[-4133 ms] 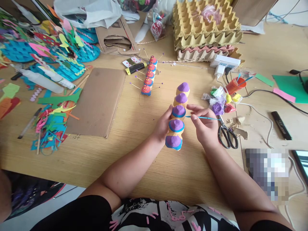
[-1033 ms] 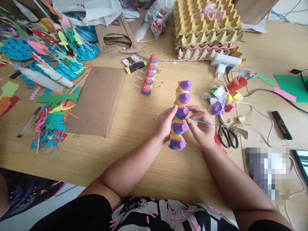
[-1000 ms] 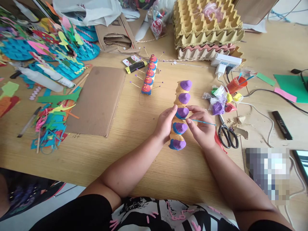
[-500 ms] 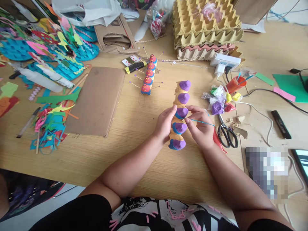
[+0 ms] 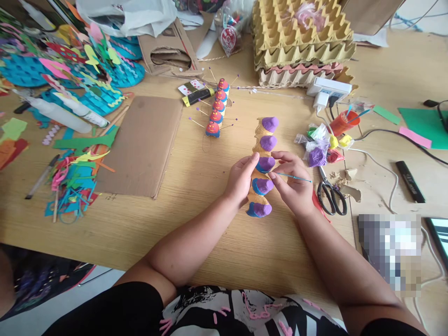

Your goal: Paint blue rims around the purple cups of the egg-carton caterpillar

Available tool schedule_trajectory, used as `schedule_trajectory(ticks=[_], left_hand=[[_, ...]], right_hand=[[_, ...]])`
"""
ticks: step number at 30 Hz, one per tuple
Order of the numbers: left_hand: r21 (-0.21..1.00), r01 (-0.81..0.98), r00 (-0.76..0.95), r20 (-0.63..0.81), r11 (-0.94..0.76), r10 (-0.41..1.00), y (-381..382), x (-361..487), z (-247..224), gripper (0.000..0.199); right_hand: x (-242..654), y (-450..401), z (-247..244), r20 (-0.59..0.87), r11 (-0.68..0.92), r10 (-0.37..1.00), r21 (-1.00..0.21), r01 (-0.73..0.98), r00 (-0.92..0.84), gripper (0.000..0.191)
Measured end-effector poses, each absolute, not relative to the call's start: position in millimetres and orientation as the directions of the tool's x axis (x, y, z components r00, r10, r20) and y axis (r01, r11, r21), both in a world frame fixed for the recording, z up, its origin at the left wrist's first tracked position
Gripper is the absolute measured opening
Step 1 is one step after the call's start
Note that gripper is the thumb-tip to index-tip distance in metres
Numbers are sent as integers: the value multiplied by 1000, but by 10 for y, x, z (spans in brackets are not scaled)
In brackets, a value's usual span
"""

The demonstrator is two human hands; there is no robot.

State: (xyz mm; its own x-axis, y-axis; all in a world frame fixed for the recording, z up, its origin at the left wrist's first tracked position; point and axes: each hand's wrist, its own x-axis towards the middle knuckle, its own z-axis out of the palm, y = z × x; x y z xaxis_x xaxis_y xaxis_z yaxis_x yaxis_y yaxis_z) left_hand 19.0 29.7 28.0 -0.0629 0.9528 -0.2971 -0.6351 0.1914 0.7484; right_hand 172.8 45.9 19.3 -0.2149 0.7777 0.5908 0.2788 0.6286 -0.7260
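Observation:
A strip of egg carton [image 5: 258,198] with several bumps runs lengthwise in front of me, its bumps capped in purple clay [image 5: 266,163]; the nearer ones also carry blue along the lower edge. My left hand [image 5: 241,179] grips the strip's left side near the middle, thumb on top. Between the thumb and fingers of my right hand [image 5: 292,182] is a thin blue stick [image 5: 296,178], its tip hidden at the middle bump. Farther off stands a similar strip [image 5: 218,108] in red and blue, with smiling faces and purple-tipped sticks.
Stacked egg trays [image 5: 303,42] stand at the back. Scissors [image 5: 331,191], bagged clay [image 5: 318,151] and an orange cup [image 5: 345,122] lie right of my hands. A cardboard sheet [image 5: 140,144] and paper scraps [image 5: 79,179] are on the left.
Both hands and the strip keep nearly the same pose. The whole view has shifted very slightly.

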Motion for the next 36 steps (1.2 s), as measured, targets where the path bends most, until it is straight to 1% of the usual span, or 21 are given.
schedule_trajectory(ticks=[6,15,19,22,30,33,36], left_hand=[[732,-645,-53,-326,217,944,292,197,309,39],[743,-639,-30,-284,200,958,288,204,302,42],[747,-631,-59,-314,209,947,294,201,319,40],[762,-618,-71,-302,195,951,295,200,309,40],[805,-571,-58,-235,161,970,289,201,272,42],[811,-565,-64,-230,155,971,285,200,284,43],[817,-553,-69,-240,163,968,283,200,300,43]], right_hand=[[1773,506,210,582,645,763,-715,269,-282,9],[1753,515,205,634,679,733,-668,303,-246,12],[1774,524,229,588,657,754,-693,297,-293,13],[1792,536,250,570,650,757,-706,280,-319,13],[1767,534,240,615,680,733,-674,288,-291,12],[1753,527,235,637,693,721,-664,281,-272,13],[1754,527,238,630,687,726,-671,279,-274,13]])
